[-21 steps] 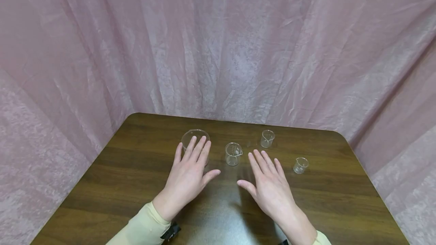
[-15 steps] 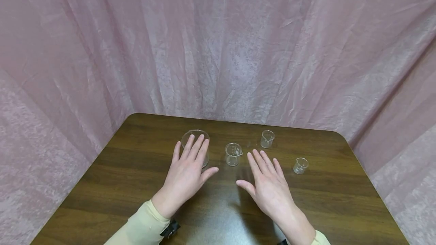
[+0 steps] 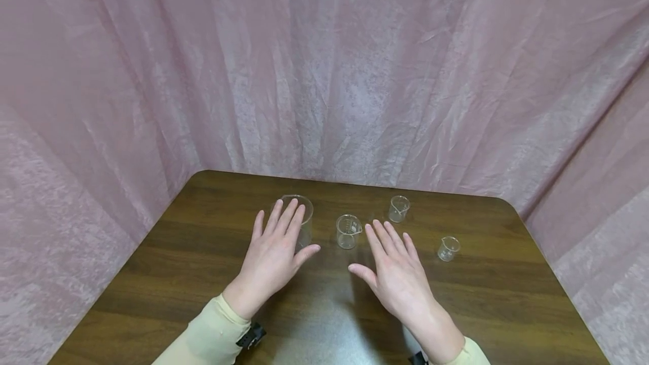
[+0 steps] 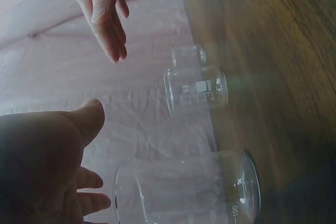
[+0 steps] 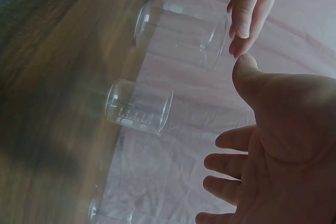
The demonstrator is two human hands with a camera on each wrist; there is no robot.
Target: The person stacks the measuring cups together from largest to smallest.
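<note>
Big beaker by the left grip says 100 and 200, next number's blurry. Smaller beaker just left of the right grip: print's too fuzzy.

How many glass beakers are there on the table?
4: large beaker, partly hidden behind the left hand; medium beaker, right of it; rear beaker, beyond the right hand; rightmost beaker, right of that hand. I see no others.

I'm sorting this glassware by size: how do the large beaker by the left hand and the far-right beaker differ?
The large beaker is clearly wider and taller; the far-right beaker is much smaller. In the head view, the left hand partly hides the large beaker, while the far-right beaker shows whole. Both are clear, upright and on the wood-grain table.
</note>
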